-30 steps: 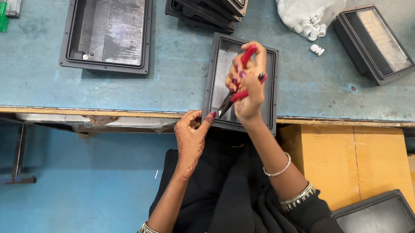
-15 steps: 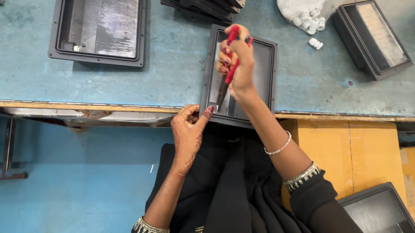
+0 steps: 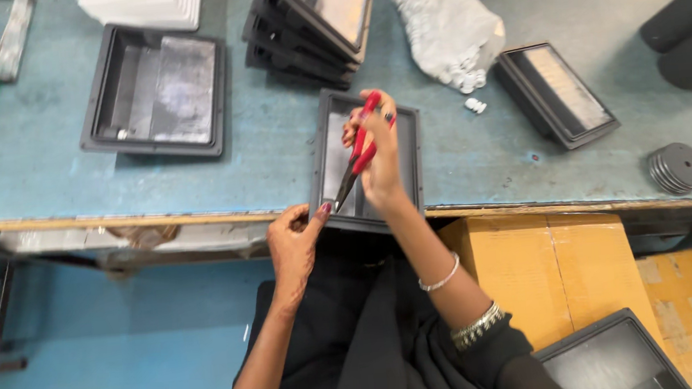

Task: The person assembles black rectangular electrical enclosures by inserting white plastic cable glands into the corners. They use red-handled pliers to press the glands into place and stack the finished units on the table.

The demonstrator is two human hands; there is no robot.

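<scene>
A dark rectangular tray-like housing (image 3: 408, 144) lies at the near edge of the blue worktable (image 3: 48, 173). My right hand (image 3: 377, 155) is over it, closed around a red-handled cutter (image 3: 357, 156) whose dark tip points down toward the tray's near left corner. My left hand (image 3: 294, 244) grips that near corner of the tray at the table edge, thumb on the rim. Both arms wear black sleeves and bangles.
Another open dark tray (image 3: 154, 92) lies to the left, a stack of trays (image 3: 312, 20) behind. A grey bag of small white parts (image 3: 449, 34), a lamp housing (image 3: 556, 95) and stacked dark discs (image 3: 677, 167) are to the right. Cardboard boxes (image 3: 566, 268) stand below.
My right hand with the red cutter has lifted slightly and tilted, its tip now nearer the tray's left corner. My left hand stays on the tray's edge. The view has shifted.
</scene>
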